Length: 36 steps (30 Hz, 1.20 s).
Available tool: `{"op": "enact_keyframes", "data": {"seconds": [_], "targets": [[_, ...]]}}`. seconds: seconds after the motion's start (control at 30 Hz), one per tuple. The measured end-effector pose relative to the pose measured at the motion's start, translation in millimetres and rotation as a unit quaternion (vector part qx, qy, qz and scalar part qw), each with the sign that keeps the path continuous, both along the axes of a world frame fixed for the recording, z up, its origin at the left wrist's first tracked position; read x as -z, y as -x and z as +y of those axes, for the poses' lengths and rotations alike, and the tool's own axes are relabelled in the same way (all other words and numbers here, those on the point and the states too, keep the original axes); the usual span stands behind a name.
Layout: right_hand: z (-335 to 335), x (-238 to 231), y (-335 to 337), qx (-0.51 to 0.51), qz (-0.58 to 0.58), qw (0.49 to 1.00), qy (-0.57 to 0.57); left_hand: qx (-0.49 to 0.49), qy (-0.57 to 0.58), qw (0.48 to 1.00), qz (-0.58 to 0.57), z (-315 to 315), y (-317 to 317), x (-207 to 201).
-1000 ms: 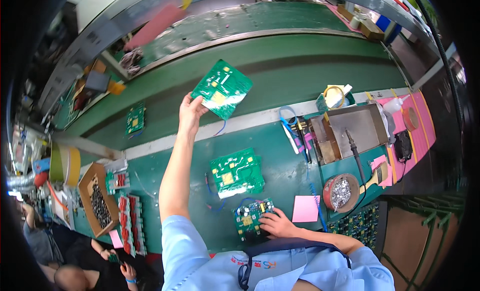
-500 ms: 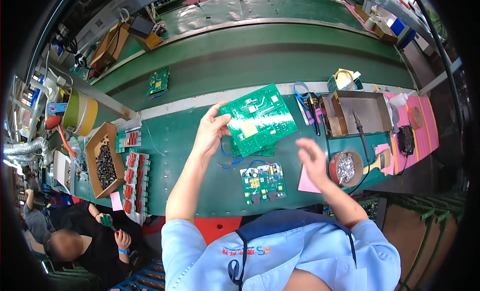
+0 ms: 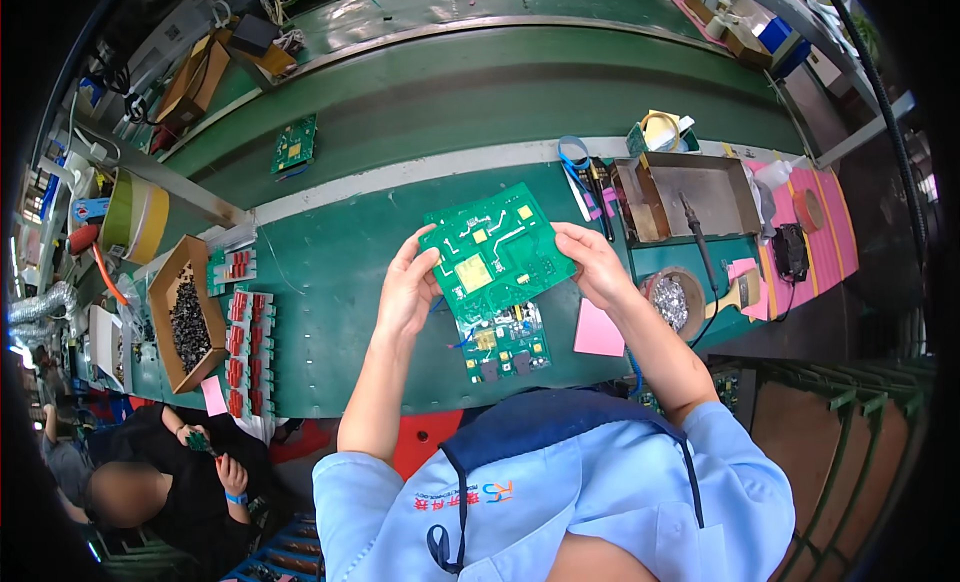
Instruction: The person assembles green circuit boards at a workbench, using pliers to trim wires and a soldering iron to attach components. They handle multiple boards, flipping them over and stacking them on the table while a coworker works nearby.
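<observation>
Above the green tabletop point(image 3: 330, 272), I hold a green board point(image 3: 497, 253) between both hands: left hand point(image 3: 408, 287) gripping its left edge, right hand point(image 3: 595, 265) its right edge. A second board point(image 3: 505, 344) lies flat just beneath it.

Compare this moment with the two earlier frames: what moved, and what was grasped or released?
The left hand brought the large green circuit board from far out over the conveyor back toward the body. The right hand left the small populated board on the bench and took hold of the large board's right edge, so both hands now grip it. The small board, pink note and cardboard box of parts stayed put.
</observation>
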State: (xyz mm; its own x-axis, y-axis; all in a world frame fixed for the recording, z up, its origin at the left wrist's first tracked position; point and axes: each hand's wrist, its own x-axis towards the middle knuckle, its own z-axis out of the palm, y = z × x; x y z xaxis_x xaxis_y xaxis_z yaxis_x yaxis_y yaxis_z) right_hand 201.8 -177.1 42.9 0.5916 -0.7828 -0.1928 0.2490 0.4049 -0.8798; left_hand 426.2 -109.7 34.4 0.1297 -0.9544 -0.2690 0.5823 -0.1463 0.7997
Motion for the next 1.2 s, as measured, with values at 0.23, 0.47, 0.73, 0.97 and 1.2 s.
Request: {"op": "enact_keyframes", "data": {"seconds": [0.23,0.47,0.73,0.97,1.2], "targets": [[3,11,-1,0.025,-0.002,1.0,-0.015,-0.022,0.003,0.995,0.095,2,6,25],[0,16,-5,0.035,-0.008,0.998,-0.042,0.03,-0.013,0.991,0.126,11,17,18],[0,22,-8,0.026,-0.012,0.998,-0.063,0.058,-0.026,0.991,0.116,13,15,22],[1,19,-9,0.02,-0.005,0.997,-0.072,0.065,-0.022,0.993,0.096,15,17,20],[1,26,-9,0.017,-0.007,0.996,-0.09,0.07,-0.016,0.994,0.08,17,18,17]]}}
